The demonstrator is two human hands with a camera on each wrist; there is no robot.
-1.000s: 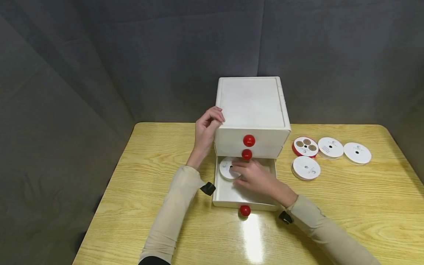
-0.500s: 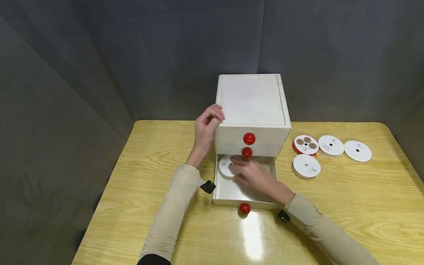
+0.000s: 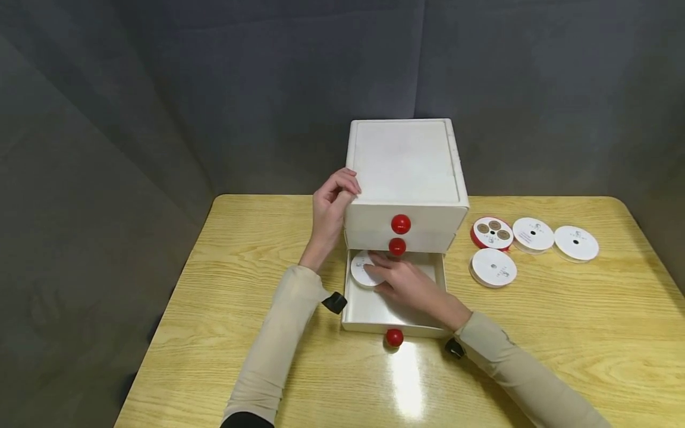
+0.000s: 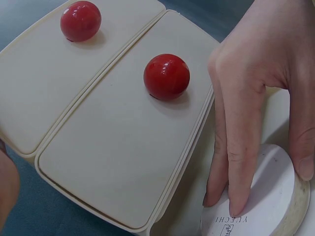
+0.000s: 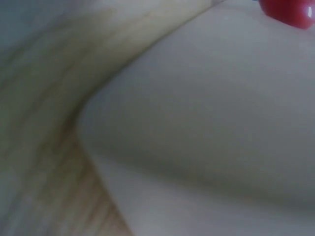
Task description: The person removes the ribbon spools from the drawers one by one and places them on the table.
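In the head view a white drawer cabinet [image 3: 404,163] with red knobs has its bottom drawer [image 3: 396,309] pulled out. A white ribbon spool [image 3: 363,274] lies at the left rear of that drawer. My right hand [image 3: 409,285] reaches in and holds the spool. The left wrist view shows two fingers on the spool's [image 4: 275,182] printed face and the thumb against its side. My left hand [image 3: 333,199] grips the cabinet's front left top edge with bent fingers. The right wrist view is blurred, with a pale surface and part of a red knob [image 5: 290,11].
Right of the cabinet, a spool with red ribbon [image 3: 491,233] and three white spools, among them a near one [image 3: 493,267], lie on the wooden table [image 3: 241,249]. The upper drawers with red knobs [image 3: 400,224] overhang the open drawer's rear. A dark curtain hangs behind.
My right hand's fingers have settled onto the spool, which has shifted very slightly. My left hand stays on the cabinet edge.
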